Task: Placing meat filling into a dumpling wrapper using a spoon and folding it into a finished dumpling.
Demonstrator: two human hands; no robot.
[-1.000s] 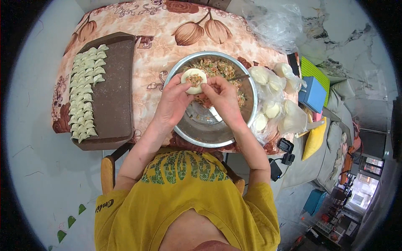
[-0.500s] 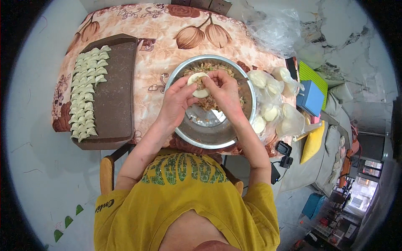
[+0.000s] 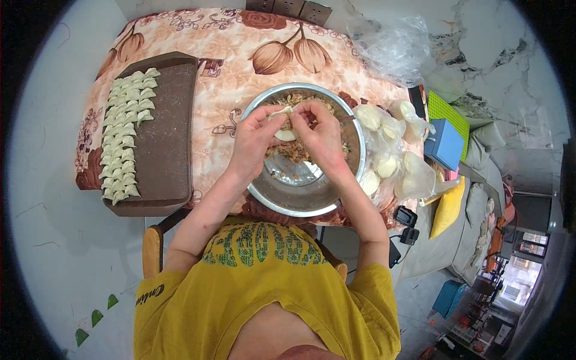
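left hand [image 3: 251,144] + right hand [image 3: 322,137] both pinching a wrapper [image 3: 286,136], upper middle | bowl [image 3: 297,197] underneath | dumplings [image 3: 125,129] on tray [image 3: 168,129], far left

We log lettering in three spots. Yellow shirt [image 3: 258,297]: a curved row of big block letters [image 3: 264,247] across the chest, green and speckled, stretched by the lens; the folds keep us from reading the whole row surely. Left sleeve [image 3: 171,306]: short dark script [image 3: 150,294], slanted, running toward the shoulder; we can't make out every letter. Patterned tablecloth [image 3: 240,33]: dark brown capitals [image 3: 212,68] just beside the tray [image 3: 168,120], clipped by its rim, so we get only part of that word.
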